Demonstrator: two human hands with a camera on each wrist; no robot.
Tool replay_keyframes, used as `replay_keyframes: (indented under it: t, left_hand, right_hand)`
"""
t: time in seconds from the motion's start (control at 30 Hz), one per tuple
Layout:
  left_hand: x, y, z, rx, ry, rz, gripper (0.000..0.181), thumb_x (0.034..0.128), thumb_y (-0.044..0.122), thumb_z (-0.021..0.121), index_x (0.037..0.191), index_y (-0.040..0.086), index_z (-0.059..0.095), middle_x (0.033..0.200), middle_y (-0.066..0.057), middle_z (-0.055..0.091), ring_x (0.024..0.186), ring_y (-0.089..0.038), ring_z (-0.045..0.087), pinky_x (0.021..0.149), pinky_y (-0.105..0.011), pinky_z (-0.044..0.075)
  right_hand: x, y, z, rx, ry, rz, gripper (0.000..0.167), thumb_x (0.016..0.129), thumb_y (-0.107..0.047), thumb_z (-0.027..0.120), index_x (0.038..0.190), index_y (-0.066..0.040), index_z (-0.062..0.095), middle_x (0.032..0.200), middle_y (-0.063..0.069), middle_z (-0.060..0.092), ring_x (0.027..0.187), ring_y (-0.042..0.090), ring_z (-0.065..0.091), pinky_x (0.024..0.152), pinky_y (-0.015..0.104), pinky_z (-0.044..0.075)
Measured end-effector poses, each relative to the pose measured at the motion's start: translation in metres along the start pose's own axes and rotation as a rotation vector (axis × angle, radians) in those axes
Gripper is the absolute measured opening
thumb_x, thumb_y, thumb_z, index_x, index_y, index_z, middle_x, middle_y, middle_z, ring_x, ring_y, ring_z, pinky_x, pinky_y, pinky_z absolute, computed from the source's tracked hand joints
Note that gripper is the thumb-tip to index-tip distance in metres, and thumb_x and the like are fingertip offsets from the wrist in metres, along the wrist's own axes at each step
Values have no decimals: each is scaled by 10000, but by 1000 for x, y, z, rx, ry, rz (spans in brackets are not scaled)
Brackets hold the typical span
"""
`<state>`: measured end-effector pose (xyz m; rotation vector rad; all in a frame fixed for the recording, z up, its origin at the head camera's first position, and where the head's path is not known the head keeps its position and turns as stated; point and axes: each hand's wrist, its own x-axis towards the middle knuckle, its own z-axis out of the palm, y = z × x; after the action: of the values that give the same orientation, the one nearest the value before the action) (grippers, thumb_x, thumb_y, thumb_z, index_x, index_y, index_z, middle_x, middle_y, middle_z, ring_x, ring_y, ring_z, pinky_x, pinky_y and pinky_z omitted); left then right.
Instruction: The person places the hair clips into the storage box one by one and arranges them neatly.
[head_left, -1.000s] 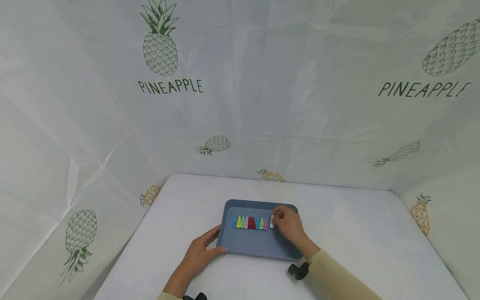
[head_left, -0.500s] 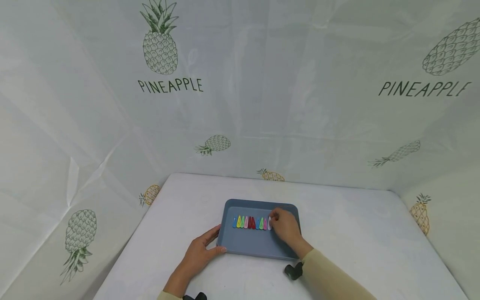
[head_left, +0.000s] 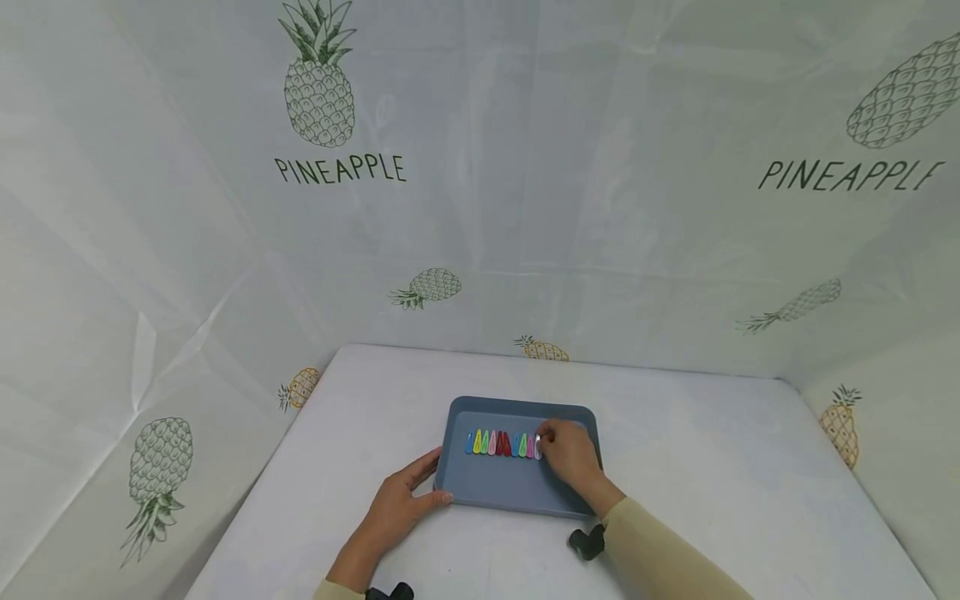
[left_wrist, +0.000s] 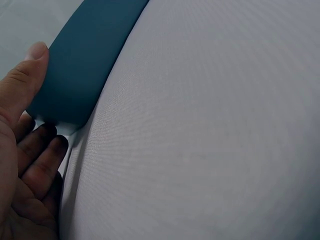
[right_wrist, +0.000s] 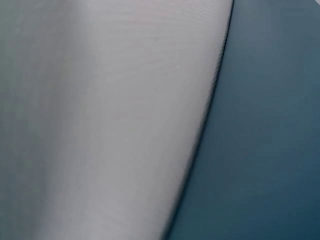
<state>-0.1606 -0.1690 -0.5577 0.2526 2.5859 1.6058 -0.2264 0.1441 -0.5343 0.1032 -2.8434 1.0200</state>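
A shallow blue-grey tray holds a row of colourful snap hair clips, standing side by side in blue, yellow, green, pink and red. At the row's right end lies a whitish hair clip, close beside a magenta one. The fingertips of my right hand pinch that whitish clip and partly cover it. My left hand holds the tray's near left corner, thumb on the front wall and fingers at the left side; the left wrist view shows this thumb against the tray wall.
The tray stands on a white-covered table. A pale cloth printed with pineapples hangs behind and at the sides. Dark wrist devices sit by both sleeves. The right wrist view shows only table cover and the tray's side.
My right hand has moved slightly left, bringing the whitish hair clip from apart to next to the magenta one. Over the last half second it has barely moved; my left hand stays at the tray corner.
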Motion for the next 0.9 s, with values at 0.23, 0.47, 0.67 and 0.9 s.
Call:
replay_keyframes:
  t: [0.23, 0.47, 0.67, 0.9]
  left_hand:
    - [0, 1, 0, 6, -3, 0, 807, 861, 449, 865, 1563, 232, 532, 1562, -28, 571, 1467, -304, 526, 1208, -629, 391]
    - [0, 1, 1, 19, 12, 5, 801, 861, 459, 861, 1556, 222, 542, 1554, -46, 580, 1457, -329, 535, 1197, -639, 397]
    - [-1, 0, 1, 12, 8, 10, 790, 869, 433, 863, 1556, 208, 543, 1557, -56, 577, 1457, -337, 534, 1196, -639, 397]
    - [0, -1, 0, -1, 2, 3, 814, 848, 470, 869, 1556, 235, 542, 1559, -15, 573, 1461, -289, 535, 1213, -621, 390]
  right_hand:
    - [0, 0, 0, -11, 6, -13, 91, 915, -12, 721, 975, -25, 789, 785, 20, 702, 688, 128, 564, 598, 295, 486]
    - [0, 0, 0, -14, -1, -12, 100, 921, -12, 721, 988, -21, 794, 797, 22, 710, 694, 123, 568, 602, 295, 495]
    - [0, 1, 0, 3, -9, 3, 114, 926, -17, 715, 1003, -24, 798, 812, 27, 716, 706, 128, 572, 612, 295, 495]
    - [-1, 2, -1, 34, -23, 24, 139, 919, -32, 727, 1036, -29, 802, 814, 15, 700, 725, 139, 570, 622, 296, 474]
